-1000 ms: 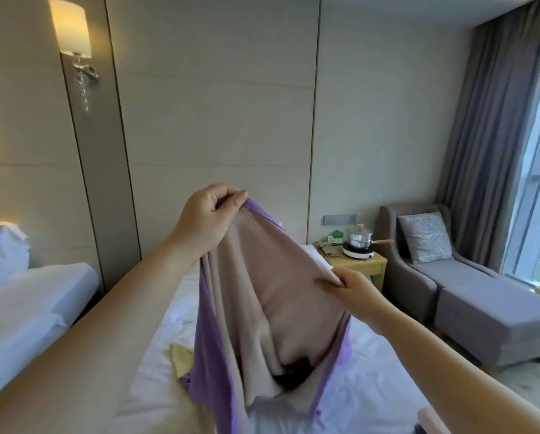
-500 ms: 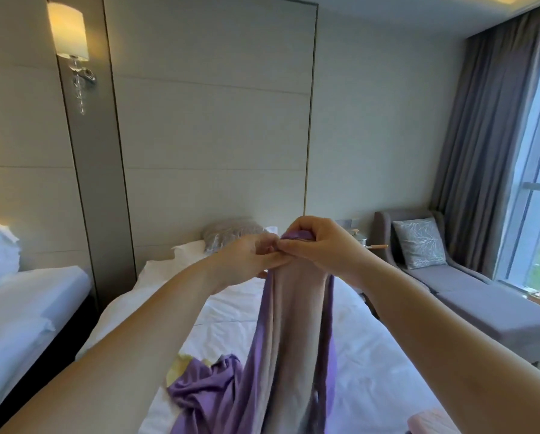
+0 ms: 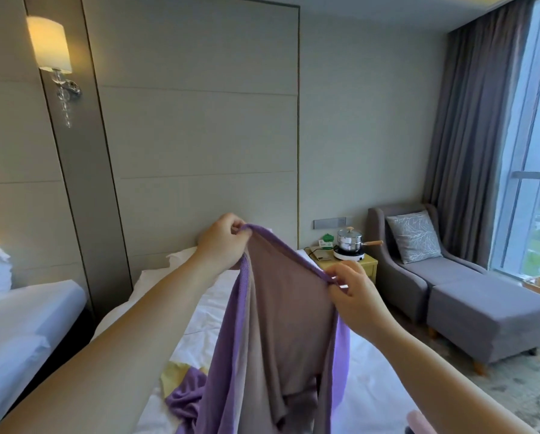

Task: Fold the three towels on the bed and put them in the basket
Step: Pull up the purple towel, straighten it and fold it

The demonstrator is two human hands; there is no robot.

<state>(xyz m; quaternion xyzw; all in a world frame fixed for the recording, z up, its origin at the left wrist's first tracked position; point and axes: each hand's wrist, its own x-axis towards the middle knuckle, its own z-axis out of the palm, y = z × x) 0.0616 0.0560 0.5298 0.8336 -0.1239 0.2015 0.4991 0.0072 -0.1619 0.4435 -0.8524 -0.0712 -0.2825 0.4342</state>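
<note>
The purple towel (image 3: 281,308) hangs above the bed (image 3: 372,371), its top hem pinched in both hands: the left hand (image 3: 223,242) grips the higher, farther end and the right hand (image 3: 353,296) the lower, nearer one. Its bottom trails crumpled on the sheet beside a yellow towel (image 3: 174,374). It looks light, soft and limp, sagging in deep folds, so it will likely keep no shape unaided and is best held at the hem's two corners, drawn taut before folding.
</note>
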